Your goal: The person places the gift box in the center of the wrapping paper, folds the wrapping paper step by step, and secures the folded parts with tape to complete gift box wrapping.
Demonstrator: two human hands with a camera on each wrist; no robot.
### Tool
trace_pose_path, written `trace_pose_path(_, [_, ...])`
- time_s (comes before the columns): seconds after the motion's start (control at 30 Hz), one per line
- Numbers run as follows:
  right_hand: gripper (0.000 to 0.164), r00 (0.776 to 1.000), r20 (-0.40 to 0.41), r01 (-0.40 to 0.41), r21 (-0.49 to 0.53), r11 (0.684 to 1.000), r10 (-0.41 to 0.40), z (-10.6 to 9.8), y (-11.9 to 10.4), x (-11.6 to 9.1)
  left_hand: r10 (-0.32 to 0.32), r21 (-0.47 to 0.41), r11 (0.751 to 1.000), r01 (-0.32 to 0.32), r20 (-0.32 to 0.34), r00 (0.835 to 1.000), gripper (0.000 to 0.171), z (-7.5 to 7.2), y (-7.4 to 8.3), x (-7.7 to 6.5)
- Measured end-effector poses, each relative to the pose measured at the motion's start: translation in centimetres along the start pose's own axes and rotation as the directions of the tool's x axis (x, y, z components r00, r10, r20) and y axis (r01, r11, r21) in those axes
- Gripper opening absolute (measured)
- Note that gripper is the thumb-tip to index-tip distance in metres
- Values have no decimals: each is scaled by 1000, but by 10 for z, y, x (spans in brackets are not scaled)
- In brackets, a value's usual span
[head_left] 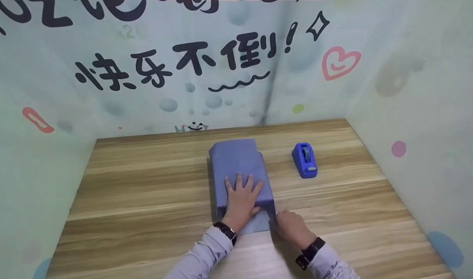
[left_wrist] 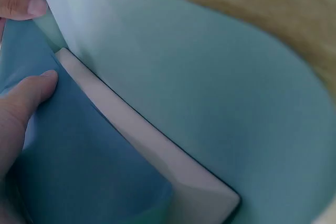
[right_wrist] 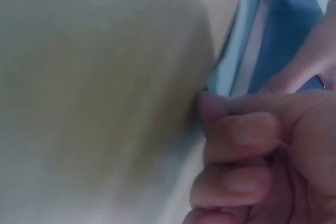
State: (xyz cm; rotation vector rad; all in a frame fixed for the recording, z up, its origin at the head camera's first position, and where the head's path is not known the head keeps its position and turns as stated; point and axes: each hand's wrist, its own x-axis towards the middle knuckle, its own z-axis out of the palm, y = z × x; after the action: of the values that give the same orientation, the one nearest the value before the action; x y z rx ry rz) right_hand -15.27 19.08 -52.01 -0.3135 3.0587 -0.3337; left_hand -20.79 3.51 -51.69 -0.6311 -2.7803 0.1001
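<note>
Blue wrapping paper (head_left: 236, 159) covers a box that lies lengthwise on the table. My left hand (head_left: 242, 197) rests on top of it near the close end, fingers spread. At the close right corner, my right hand (head_left: 292, 226) pinches the paper's edge between thumb and curled fingers. A lighter paper flap (head_left: 258, 223) extends from the close end onto the table. In the left wrist view, a pale box end (left_wrist: 147, 135) shows between the darker top paper and that flap. The rest of the box is hidden under the paper.
A blue tape dispenser (head_left: 305, 161) stands on the wooden table (head_left: 143, 193), right of the wrapped box. Printed fabric walls (head_left: 236, 97) enclose the table at the back and both sides.
</note>
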Motion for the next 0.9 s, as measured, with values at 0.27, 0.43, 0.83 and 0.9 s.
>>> trace_pose_path(0.27, [43,996,91,-9,187,982,-8,-8,9,-2,16,-2,1000,-16,48,999,87,2,1,0])
trace_pose_path(0.43, [33,999,-11,39,200,979,-38,-14,10,11,14,-17,1000,-13,75,997,86,2,0,0])
trace_pose_path(0.83, [28,985,63,120,422,899,-161,-12,6,30,33,-7,999,-32,69,997,87,1,1,0])
trace_pose_path(0.9, [29,983,70,126,427,896,-171,-13,7,32,45,-56,998,-40,83,996,88,-2,-1,0])
